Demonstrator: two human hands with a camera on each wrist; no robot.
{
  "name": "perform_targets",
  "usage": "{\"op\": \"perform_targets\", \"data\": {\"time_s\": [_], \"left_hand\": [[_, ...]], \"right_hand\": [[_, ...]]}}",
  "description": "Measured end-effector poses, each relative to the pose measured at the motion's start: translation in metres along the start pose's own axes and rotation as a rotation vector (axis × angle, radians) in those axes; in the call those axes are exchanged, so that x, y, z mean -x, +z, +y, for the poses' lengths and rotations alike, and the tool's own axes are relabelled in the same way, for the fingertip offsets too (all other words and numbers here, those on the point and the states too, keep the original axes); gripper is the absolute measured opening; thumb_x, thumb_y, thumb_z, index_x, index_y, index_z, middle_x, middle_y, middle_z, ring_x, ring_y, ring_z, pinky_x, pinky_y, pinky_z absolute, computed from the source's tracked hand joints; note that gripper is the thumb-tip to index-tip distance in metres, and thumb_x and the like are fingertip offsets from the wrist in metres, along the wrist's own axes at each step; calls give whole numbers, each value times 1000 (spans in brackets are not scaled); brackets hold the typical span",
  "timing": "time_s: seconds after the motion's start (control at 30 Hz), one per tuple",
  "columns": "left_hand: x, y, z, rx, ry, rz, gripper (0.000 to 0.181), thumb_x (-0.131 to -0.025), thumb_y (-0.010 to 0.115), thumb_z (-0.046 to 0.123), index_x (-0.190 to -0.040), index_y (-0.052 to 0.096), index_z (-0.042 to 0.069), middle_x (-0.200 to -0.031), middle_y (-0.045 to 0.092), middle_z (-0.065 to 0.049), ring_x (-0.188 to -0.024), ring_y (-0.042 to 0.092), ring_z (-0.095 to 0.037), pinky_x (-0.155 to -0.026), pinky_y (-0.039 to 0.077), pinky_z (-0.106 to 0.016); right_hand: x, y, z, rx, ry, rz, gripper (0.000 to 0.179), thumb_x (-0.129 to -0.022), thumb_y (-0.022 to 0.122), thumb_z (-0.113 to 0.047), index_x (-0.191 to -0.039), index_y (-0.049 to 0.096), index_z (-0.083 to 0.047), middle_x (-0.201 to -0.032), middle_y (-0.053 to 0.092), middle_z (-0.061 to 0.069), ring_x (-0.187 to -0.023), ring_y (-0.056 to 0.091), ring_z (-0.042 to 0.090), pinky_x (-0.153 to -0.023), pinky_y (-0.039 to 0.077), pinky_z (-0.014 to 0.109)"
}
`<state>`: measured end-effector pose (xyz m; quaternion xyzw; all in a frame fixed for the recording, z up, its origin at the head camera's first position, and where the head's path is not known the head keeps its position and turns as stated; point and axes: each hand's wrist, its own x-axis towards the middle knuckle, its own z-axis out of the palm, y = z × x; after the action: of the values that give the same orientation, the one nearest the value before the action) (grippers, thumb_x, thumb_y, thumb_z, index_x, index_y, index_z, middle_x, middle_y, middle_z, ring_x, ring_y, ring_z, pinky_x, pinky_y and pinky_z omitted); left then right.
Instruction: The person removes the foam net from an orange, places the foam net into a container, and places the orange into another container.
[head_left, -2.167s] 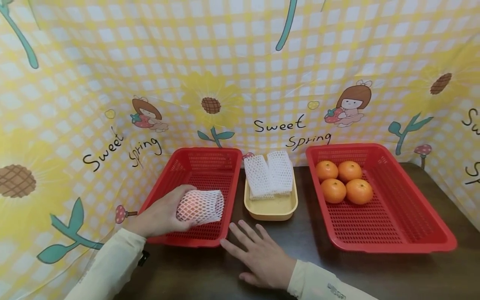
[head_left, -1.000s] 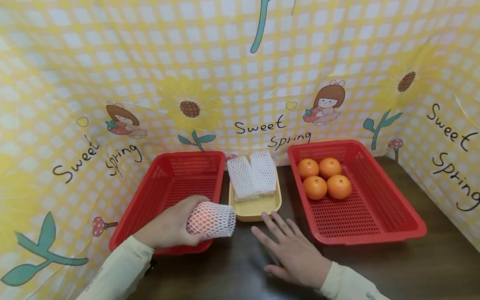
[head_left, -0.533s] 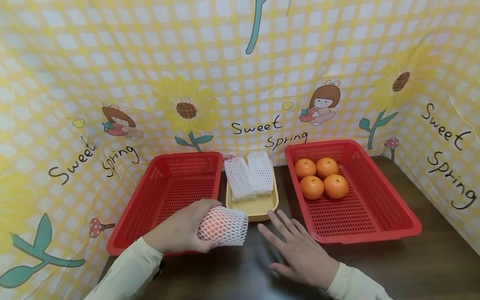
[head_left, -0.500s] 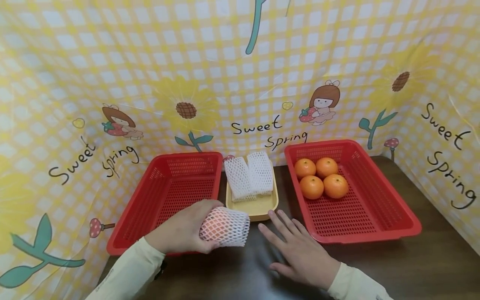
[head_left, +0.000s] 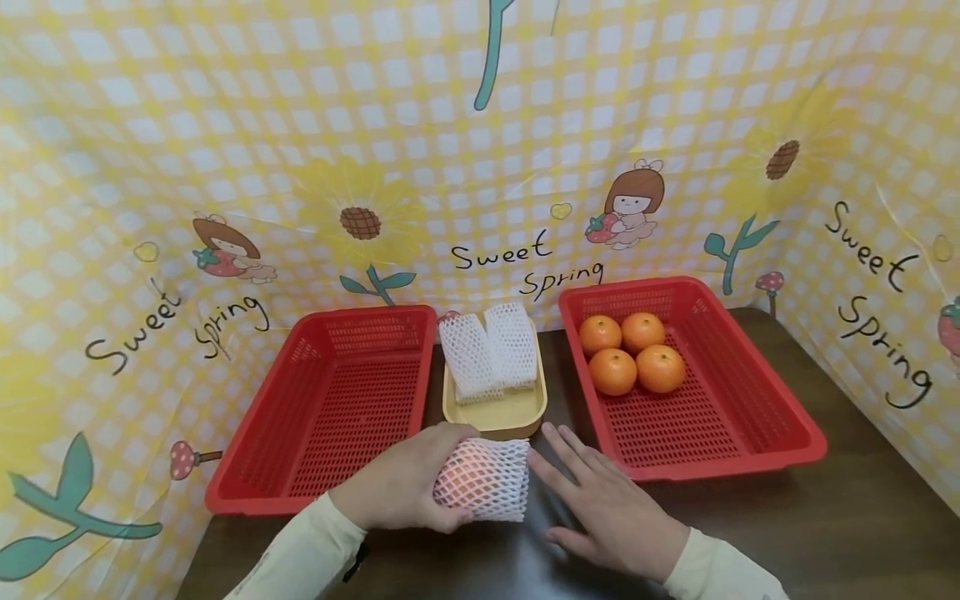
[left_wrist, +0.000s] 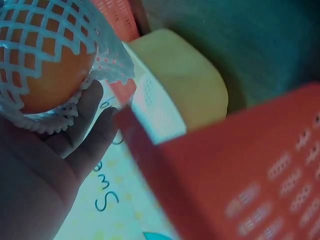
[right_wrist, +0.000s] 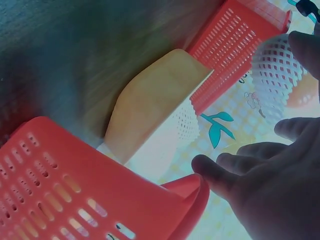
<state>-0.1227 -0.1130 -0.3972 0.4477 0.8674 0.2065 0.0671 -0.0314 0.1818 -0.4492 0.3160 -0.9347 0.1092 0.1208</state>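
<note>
In the head view my left hand [head_left: 397, 483] grips an orange [head_left: 461, 479] wrapped in a white foam net sleeve [head_left: 510, 483], above the table in front of the yellow tray. The sleeve's loose end points right. Bare orange peel [left_wrist: 60, 85] shows below the net in the left wrist view. My right hand [head_left: 618, 512] has its fingers spread and holds nothing. Its fingertips come close to the sleeve's free end; whether they touch it I cannot tell. The right wrist view shows the sleeve [right_wrist: 274, 70] beside the thumb and fingers.
A yellow tray [head_left: 498, 414] with white foam net sleeves [head_left: 513, 346] stands between two red baskets. Several oranges [head_left: 660, 368] sit in the right basket [head_left: 727, 425]. The left basket [head_left: 345, 400] shows its bare slotted floor. A checked cloth [head_left: 480, 167] hangs behind.
My left hand has carried the netted orange out of the left basket, rightward and toward me. The right hand has shifted right, and the gap between hand and net has narrowed. The view has turned right.
</note>
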Motion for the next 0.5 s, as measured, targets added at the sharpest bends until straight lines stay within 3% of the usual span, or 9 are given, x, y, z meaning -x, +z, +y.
{"op": "perform_targets", "data": {"time_s": [0.33, 0.5], "left_hand": [[-2, 24, -6, -12, 14, 31, 86, -71, 85, 48, -141, 45, 19, -123, 54, 6, -105, 53, -7, -87, 50, -32], [-6, 37, -7, -2, 11, 11, 84, -72, 83, 50, -140, 45, 18, -121, 55, 6, -104, 53, -8, -87, 50, -31]], "right_hand": [[3, -3, 2, -42, 23, 9, 97, -87, 77, -47, -162, 20, -24, -166, 19, 12, -150, 23, 28, -108, 37, 50], [2, -2, -1, -41, -24, 65, 94, -87, 78, -44, -161, 26, -20, -163, 26, 15, -147, 30, 30, -103, 43, 52]]}}
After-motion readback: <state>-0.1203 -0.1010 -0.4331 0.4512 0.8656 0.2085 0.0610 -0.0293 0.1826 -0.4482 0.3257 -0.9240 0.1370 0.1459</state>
